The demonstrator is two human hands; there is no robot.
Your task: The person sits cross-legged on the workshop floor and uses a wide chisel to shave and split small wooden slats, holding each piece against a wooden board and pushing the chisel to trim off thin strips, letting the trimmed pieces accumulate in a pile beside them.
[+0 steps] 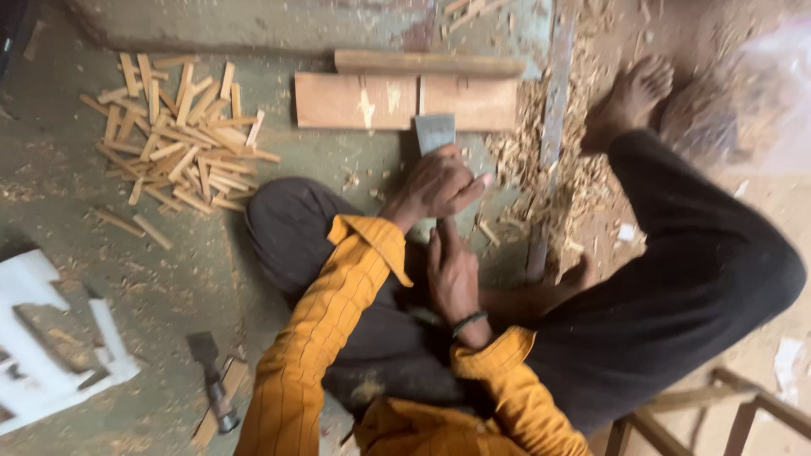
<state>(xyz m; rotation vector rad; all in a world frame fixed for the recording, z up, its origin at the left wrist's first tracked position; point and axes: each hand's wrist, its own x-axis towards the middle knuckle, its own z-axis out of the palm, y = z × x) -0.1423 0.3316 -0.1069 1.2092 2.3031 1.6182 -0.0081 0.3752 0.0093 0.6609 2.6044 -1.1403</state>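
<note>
My left hand [438, 186] is closed around a wide grey metal blade [434, 132], just below its flat end. The blade's end rests against the near edge of a flat wooden plank [355, 101] lying on the floor. My right hand [452, 274], with a dark band at the wrist, lies just behind the left one along the tool's lower part; its grip is blurred and partly hidden. Both sleeves are yellow. I sit on the floor with my legs in dark trousers, and my bare foot [634, 97] is stretched out to the right of the plank.
A pile of short wooden sticks [177, 139] lies at the left. Wood shavings [549, 169] and a long metal strip [557, 93] lie right of the plank. A chisel [211, 380] lies at the lower left beside a white object [34, 338]. A wooden frame [726, 405] stands at the lower right.
</note>
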